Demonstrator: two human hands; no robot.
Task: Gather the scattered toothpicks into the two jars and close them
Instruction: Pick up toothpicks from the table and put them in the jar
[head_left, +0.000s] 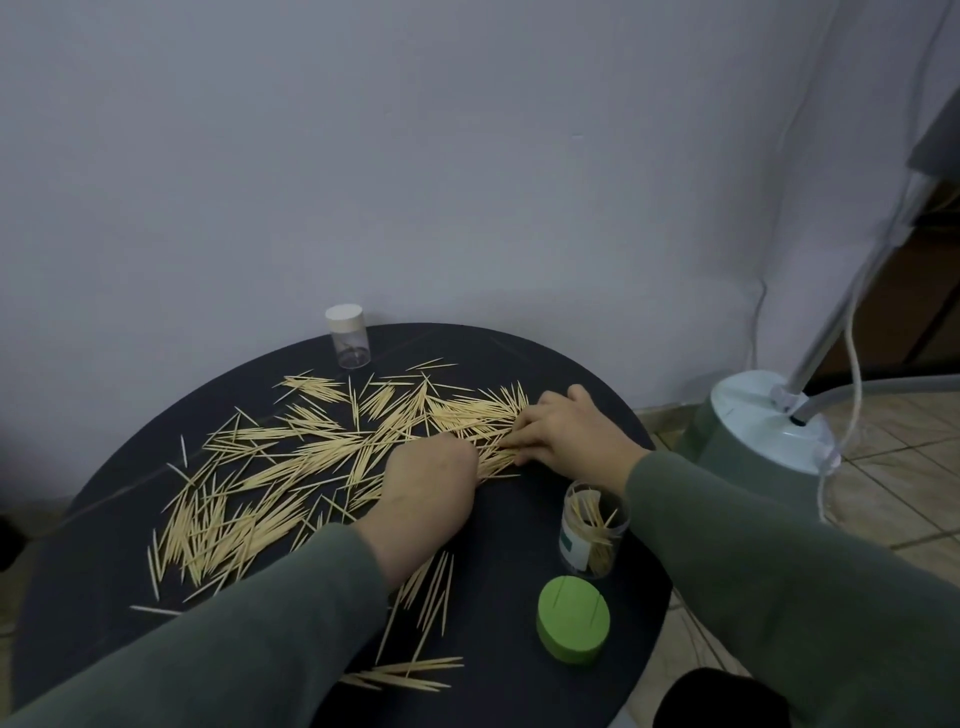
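Many pale wooden toothpicks lie scattered over a round black table. An open clear jar with a white-and-green label stands at the right and holds several toothpicks. Its green lid lies in front of it with two toothpicks on top. A second clear jar with a white cap on stands at the table's far edge. My left hand is knuckles-up on the toothpicks at the middle, its fingers curled under and hidden. My right hand rests on the pile at the right, fingers pinching toothpicks.
A pale green appliance base with a metal pole, hose and white cord stands on the tiled floor right of the table. A grey wall runs close behind the table. A dark shape shows at the bottom edge.
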